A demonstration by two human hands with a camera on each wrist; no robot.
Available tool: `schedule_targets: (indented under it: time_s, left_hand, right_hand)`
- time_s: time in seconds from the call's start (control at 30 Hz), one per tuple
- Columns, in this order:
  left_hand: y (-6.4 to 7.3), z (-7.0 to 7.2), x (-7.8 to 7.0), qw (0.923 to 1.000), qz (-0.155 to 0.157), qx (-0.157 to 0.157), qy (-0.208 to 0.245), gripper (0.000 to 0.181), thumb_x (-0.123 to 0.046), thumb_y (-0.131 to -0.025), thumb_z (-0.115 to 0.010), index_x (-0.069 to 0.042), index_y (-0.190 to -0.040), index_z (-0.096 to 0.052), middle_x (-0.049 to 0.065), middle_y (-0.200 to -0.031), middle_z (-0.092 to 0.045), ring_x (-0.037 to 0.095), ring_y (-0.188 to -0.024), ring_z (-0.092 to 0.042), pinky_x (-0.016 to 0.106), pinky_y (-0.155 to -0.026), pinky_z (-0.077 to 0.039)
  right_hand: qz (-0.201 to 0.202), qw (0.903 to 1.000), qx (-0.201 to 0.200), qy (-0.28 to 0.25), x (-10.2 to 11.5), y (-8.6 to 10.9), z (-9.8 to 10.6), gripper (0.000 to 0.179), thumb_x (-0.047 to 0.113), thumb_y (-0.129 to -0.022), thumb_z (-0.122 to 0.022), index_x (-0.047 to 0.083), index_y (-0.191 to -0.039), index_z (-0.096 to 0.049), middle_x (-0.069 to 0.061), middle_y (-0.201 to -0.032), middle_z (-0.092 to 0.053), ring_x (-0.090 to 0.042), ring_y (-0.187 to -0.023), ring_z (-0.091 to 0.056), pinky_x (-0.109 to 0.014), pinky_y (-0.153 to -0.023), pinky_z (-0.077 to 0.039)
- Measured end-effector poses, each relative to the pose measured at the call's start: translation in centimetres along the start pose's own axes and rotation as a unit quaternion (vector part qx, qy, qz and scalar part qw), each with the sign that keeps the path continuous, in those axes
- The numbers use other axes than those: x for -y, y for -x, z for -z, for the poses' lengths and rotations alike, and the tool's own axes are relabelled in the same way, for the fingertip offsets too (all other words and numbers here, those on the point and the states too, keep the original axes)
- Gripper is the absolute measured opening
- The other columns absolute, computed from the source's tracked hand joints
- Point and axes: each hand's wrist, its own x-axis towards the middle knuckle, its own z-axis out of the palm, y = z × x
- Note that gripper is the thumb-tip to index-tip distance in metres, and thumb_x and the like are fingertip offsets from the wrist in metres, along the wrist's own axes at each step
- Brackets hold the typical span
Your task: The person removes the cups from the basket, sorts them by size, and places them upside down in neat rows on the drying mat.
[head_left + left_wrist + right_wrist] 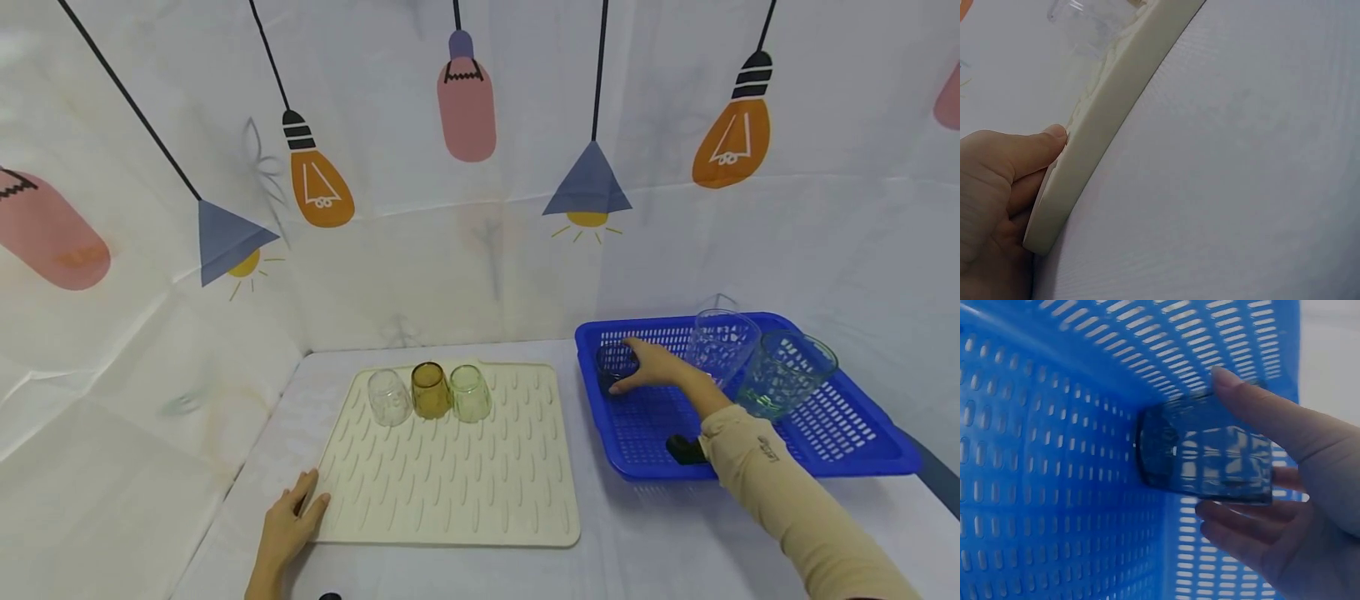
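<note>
My right hand (656, 367) is inside the blue basket at its left end, thumb and fingers around a dark blue glass (1210, 450). That glass lies on its side in the right wrist view, with the thumb along one side and fingers along the other. My left hand (287, 525) rests at the front left corner of the cream draining mat (450, 483). In the left wrist view its thumb (1044, 147) touches the mat's edge. On the mat's back part stand a clear glass (389, 398), an amber glass (431, 390) and a light green glass (470, 393).
The blue basket (862, 425) stands right of the mat. Within it are a large clear glass vessel (720, 346) and a greenish one (787, 375). A dark object (684, 450) shows beside the right sleeve. A white, lamp-printed sheet (450, 275) hangs behind the table.
</note>
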Motion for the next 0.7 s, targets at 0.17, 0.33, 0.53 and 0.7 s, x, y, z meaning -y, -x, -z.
schedule_targets:
  time_s: [0.17, 0.33, 0.53, 0.7]
  left_hand:
    - [0.0, 0.0, 0.0, 0.9997, 0.017, 0.017, 0.004, 0.052, -0.015, -0.087, -0.064, 0.012, -0.128, -0.047, 0.030, -0.131, -0.044, 0.044, -0.126, -0.038, 0.056, -0.107, -0.025]
    - [-0.4, 0.0, -0.2, 0.9986, 0.046, 0.025, 0.001, 0.053, -0.016, -0.089, -0.062, 0.011, -0.131, -0.045, 0.027, -0.134, -0.042, 0.041, -0.129, -0.037, 0.053, -0.111, -0.022]
    - [-0.4, 0.1, -0.4, 0.9971, 0.066, 0.034, 0.014, 0.055, -0.018, -0.090, -0.061, 0.011, -0.132, -0.043, 0.027, -0.136, -0.038, 0.042, -0.131, -0.034, 0.053, -0.113, -0.019]
    - [-0.4, 0.2, -0.5, 0.9966, 0.070, 0.038, 0.022, 0.055, -0.019, -0.090, -0.060, 0.012, -0.133, -0.042, 0.028, -0.137, -0.037, 0.043, -0.131, -0.033, 0.053, -0.113, -0.019]
  right_hand:
    - [0.015, 0.9998, -0.011, -0.001, 0.1, -0.2, -0.3, 0.092, 0.027, -0.071, -0.082, -0.017, -0.133, -0.030, -0.040, -0.130, -0.041, -0.054, -0.118, -0.040, -0.062, -0.096, -0.039]
    - [0.029, 0.9994, -0.017, -0.011, 0.1, -0.2, 0.0, 0.087, 0.025, -0.068, -0.083, -0.016, -0.129, -0.036, -0.037, -0.125, -0.046, -0.053, -0.114, -0.045, -0.060, -0.093, -0.042]
    - [0.037, 0.9974, -0.036, -0.050, -0.1, 0.1, 0.4, 0.089, 0.026, -0.068, -0.084, -0.017, -0.129, -0.036, -0.037, -0.126, -0.046, -0.051, -0.114, -0.046, -0.059, -0.094, -0.042]
    - [0.039, 0.9950, -0.055, -0.074, -0.3, 0.4, 0.8, 0.090, 0.028, -0.070, -0.083, -0.017, -0.131, -0.034, -0.037, -0.126, -0.046, -0.049, -0.111, -0.049, -0.057, -0.091, -0.045]
